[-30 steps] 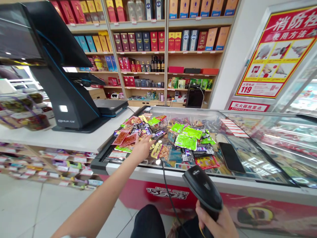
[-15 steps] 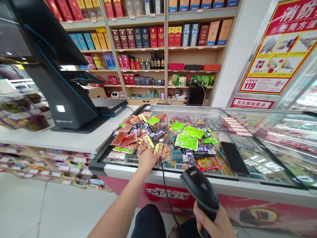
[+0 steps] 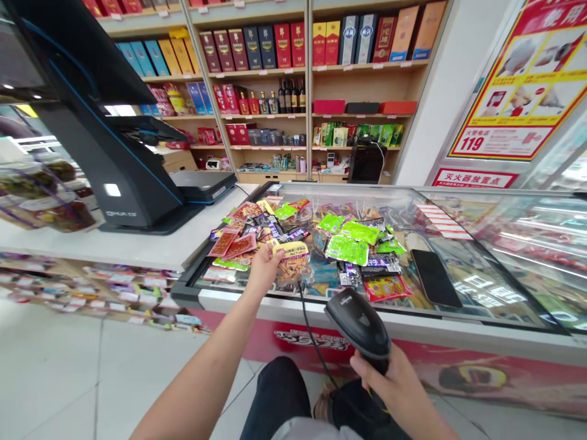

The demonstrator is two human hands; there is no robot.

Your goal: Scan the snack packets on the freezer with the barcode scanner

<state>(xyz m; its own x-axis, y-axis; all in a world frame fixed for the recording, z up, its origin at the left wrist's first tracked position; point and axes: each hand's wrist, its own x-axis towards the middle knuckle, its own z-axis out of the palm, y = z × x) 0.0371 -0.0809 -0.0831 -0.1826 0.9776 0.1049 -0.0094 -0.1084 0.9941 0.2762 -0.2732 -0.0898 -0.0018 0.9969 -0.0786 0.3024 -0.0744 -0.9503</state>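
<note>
A checkout terminal [image 3: 132, 177] stands on a white counter [image 3: 137, 247], beside lidded tubs [image 3: 68, 214]. Behind, wooden shelves [image 3: 257, 72] carry boxes [image 3: 283, 46] and dark bottles [image 3: 295, 96]. A red-and-yellow poster [image 3: 518, 113] hangs at right; a black phone [image 3: 435, 278] lies flat.

A clear snack packet [image 3: 293, 263] with a yellow header and brown pieces inside, in the left hand [image 3: 266, 264], lies near the glass-topped freezer's [image 3: 435, 324] front edge. The black barcode scanner [image 3: 360, 324], in the right hand [image 3: 389, 379], slants toward the freezer.
</note>
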